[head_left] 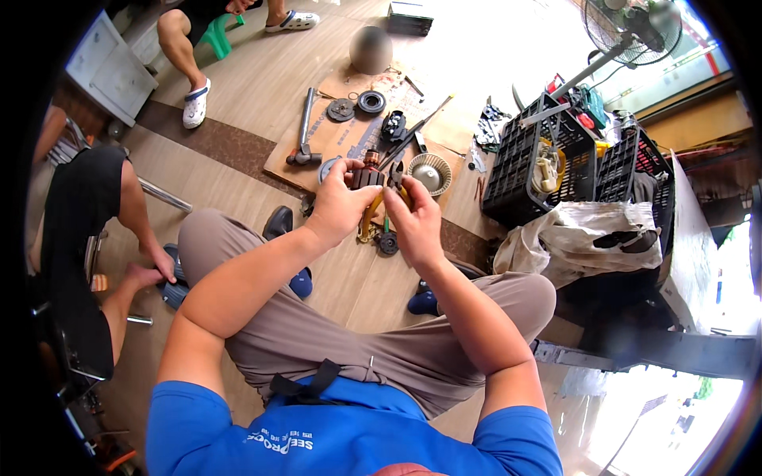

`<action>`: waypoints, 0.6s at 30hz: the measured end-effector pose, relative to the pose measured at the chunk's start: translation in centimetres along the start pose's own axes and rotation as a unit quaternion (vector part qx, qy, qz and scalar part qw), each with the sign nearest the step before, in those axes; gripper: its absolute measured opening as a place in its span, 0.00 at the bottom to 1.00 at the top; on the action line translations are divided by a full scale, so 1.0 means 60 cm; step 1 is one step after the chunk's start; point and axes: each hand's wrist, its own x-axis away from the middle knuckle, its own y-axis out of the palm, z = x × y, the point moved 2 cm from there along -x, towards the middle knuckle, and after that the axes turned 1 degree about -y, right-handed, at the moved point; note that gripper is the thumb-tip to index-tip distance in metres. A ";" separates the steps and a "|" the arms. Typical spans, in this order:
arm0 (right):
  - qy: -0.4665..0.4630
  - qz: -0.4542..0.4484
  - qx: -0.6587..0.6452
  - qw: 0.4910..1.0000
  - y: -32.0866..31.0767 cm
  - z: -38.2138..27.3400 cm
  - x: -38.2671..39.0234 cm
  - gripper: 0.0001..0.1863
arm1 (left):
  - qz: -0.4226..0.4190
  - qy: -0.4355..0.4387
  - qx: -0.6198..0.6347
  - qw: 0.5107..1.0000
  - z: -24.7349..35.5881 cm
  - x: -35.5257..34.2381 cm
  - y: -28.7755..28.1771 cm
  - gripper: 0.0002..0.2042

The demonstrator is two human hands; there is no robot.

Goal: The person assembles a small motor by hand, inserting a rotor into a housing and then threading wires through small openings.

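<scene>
My left hand [337, 205] is closed around a motor armature [367, 176], a dark slotted core with copper at its far end. In my right hand [416, 224] is a pair of yellow-handled pliers [395, 176], its dark jaws pointing away from me beside the armature. Fingers cover part of both things, and I cannot tell whether the jaws touch the core. Beyond my hands, a cardboard sheet [279, 163] carries a hammer [305, 127], a metal disc [340, 110], a black ring [371, 101] and a finned fan wheel [429, 172].
Black plastic crates [508, 178] with tools stand to the right, a pale cloth [575, 238] draped at their near side. A standing fan [635, 32] rises behind them. At the left sits a person in black [83, 238]; another person's clogs [197, 105] show near a green stool [217, 36].
</scene>
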 end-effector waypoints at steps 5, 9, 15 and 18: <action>-0.003 -0.066 0.064 0.996 0.022 0.012 -0.002 0.34 | 0.018 0.050 -0.025 0.998 0.002 -0.001 0.001 0.23; 0.048 -0.171 -0.119 0.977 0.029 -0.002 0.004 0.41 | 0.032 0.089 -0.078 0.992 0.010 0.000 -0.003 0.22; 0.154 -0.129 -0.011 0.980 -0.018 -0.040 -0.019 0.26 | -0.023 0.004 -0.034 0.999 0.025 -0.005 -0.023 0.20; 0.067 -0.133 0.132 0.980 -0.048 -0.057 -0.026 0.25 | -0.064 -0.041 0.011 0.997 0.032 -0.003 -0.034 0.20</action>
